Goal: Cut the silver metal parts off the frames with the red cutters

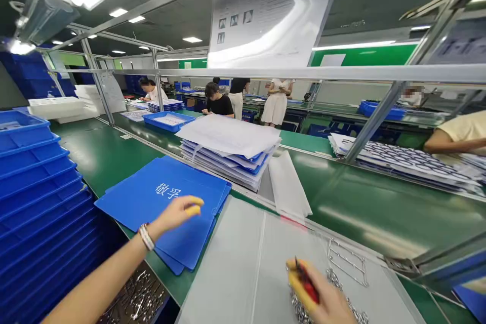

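Observation:
My left hand (pixel 178 214), with yellow covers on thumb and fingertip, is over a stack of blue plastic sheets (pixel 140 197) with white characters. Its fingers are a little apart and hold nothing visible. In my right hand (pixel 322 293), which is blurred and also wears yellow finger covers, is a small red-handled tool (pixel 309 286) with a dark tip; its exact kind is unclear. Beneath and beside that hand lies a heap of small shiny metal parts (pixel 334 279) on a grey sheet (pixel 235 258). Several thin metal pieces (pixel 348 261) are laid out like a ladder to its right.
A tall stack of blue trays (pixel 34 197) stands at left, above a bin of loose metal pins (pixel 134 296). Behind the sheets is a pile of white-wrapped boards (pixel 231 147). A metal frame post (pixel 375 121) rises at right. Co-workers sit and stand beyond.

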A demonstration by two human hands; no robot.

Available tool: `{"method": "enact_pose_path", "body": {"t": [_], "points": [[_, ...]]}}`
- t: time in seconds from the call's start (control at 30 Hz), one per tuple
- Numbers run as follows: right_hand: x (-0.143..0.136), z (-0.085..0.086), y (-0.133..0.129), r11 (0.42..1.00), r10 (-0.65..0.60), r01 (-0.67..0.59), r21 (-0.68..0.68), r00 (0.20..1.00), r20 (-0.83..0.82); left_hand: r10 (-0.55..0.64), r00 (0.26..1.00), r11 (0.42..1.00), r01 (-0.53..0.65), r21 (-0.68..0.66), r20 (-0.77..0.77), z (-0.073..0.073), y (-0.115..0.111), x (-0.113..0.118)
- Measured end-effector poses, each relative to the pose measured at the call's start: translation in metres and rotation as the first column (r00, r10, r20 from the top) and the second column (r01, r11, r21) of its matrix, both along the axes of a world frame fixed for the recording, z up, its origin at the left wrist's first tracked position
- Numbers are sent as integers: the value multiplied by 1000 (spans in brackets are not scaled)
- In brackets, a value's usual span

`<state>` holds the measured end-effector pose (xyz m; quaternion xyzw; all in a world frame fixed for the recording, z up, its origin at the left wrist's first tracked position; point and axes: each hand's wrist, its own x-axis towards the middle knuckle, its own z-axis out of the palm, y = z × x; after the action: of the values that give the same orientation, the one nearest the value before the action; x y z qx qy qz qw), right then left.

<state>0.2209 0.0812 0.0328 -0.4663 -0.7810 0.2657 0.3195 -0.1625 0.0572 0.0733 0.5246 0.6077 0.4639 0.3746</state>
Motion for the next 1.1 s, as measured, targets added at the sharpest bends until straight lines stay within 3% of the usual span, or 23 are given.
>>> {"method": "enact_pose_path", "body": {"t": [0.1, 0.2, 0.3, 0.4, 0.5, 0.63, 0.77, 0.83, 0.97, 1.1], "points": [[-31, 67, 69, 987, -133, 126, 100, 989, 70, 130, 986, 991, -131, 1, 107, 31, 53, -50], [-75, 109, 134, 951, -239, 209, 230, 965, 111, 215, 952, 976, -217, -16, 219, 49, 103, -84], [-117, 118, 186, 897, -251, 186, 401, 961, 115, 296, 905, 953, -303, -26, 304, 55, 146, -100], [-148, 107, 223, 842, -179, 110, 528, 980, 82, 315, 882, 944, -328, -23, 351, 57, 179, -103], [-162, 100, 249, 799, -146, 116, 591, 989, 3, 307, 881, 945, -327, -6, 360, 59, 202, -99], [-144, 115, 267, 749, -191, 216, 626, 976, -108, 296, 896, 940, -335, 67, 330, 68, 214, -88], [-92, 132, 265, 657, -198, 378, 652, 921, -334, 197, 941, 942, -260, 213, 277, 77, 210, -71], [-65, 131, 263, 650, -196, 453, 610, 876, -441, 120, 966, 945, -181, 274, 228, 81, 208, -60], [-29, 116, 271, 729, -267, 537, 425, 794, -547, 82, 997, 910, -76, 407, 3, 96, 209, -32], [0, 108, 278, 675, -375, 656, 339, 700, -608, 103, 970, 848, 29, 529, -218, 121, 204, 11]]}}
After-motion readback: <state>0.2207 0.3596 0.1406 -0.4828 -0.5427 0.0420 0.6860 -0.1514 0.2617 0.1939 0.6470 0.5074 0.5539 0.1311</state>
